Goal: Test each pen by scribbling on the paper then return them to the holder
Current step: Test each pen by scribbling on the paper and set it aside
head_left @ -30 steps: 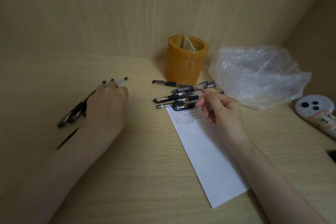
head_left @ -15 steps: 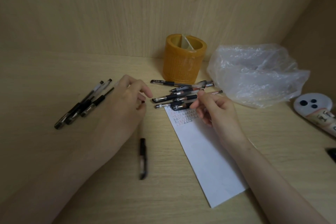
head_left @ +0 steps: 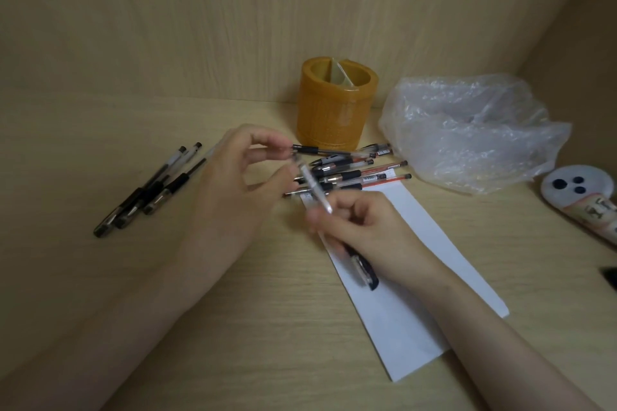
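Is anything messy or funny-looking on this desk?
Yes. No pens stick out of the yellow holder; a heap of pens lies criss-crossed in front of it, partly over the paper, and more pens lie off to the left. A crumpled plastic bag sits beside the holder. The right hand holds one pen, blurred.

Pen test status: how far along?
Looks done: the set-aside pens lie apart at left, though none shows in the holder yet. In hand: the right hand grips a pen over the paper; the left hand is at its far end, contact blurred. Left: the pile of pens before the holder, then returning all.
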The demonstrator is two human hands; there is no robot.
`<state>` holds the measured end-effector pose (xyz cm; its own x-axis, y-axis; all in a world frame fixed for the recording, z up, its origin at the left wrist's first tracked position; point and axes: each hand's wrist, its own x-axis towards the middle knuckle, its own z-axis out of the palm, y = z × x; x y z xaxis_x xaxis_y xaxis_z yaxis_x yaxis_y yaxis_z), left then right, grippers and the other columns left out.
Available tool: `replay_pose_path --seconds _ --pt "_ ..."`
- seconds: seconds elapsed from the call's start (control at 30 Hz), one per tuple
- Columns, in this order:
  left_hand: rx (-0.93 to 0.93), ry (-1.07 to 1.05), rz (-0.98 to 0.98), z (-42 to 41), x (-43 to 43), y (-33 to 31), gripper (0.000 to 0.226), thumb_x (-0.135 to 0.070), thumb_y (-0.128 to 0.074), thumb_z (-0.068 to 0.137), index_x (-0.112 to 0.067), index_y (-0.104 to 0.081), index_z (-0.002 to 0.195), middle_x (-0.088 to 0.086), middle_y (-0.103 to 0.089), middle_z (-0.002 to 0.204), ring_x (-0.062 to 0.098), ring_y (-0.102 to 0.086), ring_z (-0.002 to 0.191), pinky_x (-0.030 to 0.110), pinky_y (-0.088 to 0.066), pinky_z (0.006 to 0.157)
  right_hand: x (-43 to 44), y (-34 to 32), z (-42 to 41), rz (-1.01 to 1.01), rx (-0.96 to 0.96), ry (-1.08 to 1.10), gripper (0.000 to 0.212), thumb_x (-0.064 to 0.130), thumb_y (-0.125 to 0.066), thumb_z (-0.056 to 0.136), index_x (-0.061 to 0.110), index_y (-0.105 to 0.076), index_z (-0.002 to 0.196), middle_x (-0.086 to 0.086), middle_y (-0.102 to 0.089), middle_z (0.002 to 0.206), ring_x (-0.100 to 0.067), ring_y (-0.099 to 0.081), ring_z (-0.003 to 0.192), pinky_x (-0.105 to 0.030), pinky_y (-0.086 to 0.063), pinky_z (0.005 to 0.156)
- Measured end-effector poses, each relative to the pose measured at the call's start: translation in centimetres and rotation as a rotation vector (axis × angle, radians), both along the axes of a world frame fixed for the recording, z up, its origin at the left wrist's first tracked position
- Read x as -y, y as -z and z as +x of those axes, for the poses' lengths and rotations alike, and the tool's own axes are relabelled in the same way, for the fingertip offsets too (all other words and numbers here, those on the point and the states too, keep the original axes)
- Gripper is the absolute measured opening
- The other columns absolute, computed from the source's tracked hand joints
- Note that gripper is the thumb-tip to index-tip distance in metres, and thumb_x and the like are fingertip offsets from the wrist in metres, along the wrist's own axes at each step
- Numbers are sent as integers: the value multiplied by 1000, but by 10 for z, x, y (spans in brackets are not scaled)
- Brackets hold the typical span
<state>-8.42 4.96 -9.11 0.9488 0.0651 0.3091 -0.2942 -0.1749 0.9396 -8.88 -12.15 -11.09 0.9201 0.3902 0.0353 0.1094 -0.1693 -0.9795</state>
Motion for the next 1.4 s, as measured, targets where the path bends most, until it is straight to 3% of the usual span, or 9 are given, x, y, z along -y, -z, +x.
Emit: replay_pose_path --seconds 0.2,0.4,0.53,0.67,0.83,1.03,1.17,1.3,1.4 --pt "-230 316 -19 -15 19 12 41 -46 -62 78 -32 -52 115 -13 -65 107 6 -65 94 37 -53 86 5 -6 5 209 131 233 34 30 -58 88 -1 -60 73 -12 -57 64 -10 -54 61 -17 -42 59" --pt "-191 355 124 -21 29 19 14 -20 -54 90 -24 -59 102 -7 -69 82 4 -65 73 18 -51 69 7 -9 4 289 99 152 18 3 -69 78 -4 -55 69 -8 -60 50 -14 -56 42 -12 -41 45" --pt "-136 325 313 -23 28 19 22 -28 -45 94 -33 -56 76 -17 -59 69 1 -52 62 17 -41 62 7 -12 2 284 106 144 24 0 -68 80 0 -49 65 -3 -58 44 -11 -57 39 -12 -41 46" --pt "-162 363 327 -24 27 21 24 -37 -41 94 -30 -57 79 -13 -49 61 3 -44 57 25 -38 61 9 -10 5 232 124 158 31 14 -71 78 -2 -48 63 -14 -58 48 -21 -57 45 -22 -42 51" --pt "-97 361 275 -24 27 17 25 -42 -40 88 -27 -56 75 -9 -40 53 7 -36 51 25 -31 52 10 -13 6 268 95 139 32 15 -71 77 4 -47 59 -7 -54 46 -10 -51 41 -13 -34 44" --pt "-138 418 122 -20 28 14 26 -38 -47 86 -21 -60 72 -8 -30 45 7 -27 42 20 -24 42 14 -11 12 237 107 125 30 17 -72 79 15 -51 58 0 -53 47 -36 -46 52 -19 -33 44" --pt "-239 526 30 -17 25 16 26 -25 -46 95 -10 -61 80 -7 -34 48 4 -29 43 12 -26 42 15 -13 10 260 127 73 28 11 -69 81 6 -48 62 3 -56 46 -23 -51 45 -14 -34 45" --pt "-275 614 52 -14 20 22 21 -25 -44 94 -16 -62 97 -6 -62 68 4 -40 50 12 -34 47 16 -12 9 253 100 34 22 10 -68 78 1 -51 68 -8 -56 50 -14 -56 43 -15 -40 49" --pt "-291 609 80 -14 19 23 24 -30 -43 92 -18 -62 101 -11 -53 63 2 -35 50 13 -30 46 18 -12 10 222 107 36 22 12 -71 76 2 -53 68 -8 -58 52 -13 -57 47 -16 -42 51"
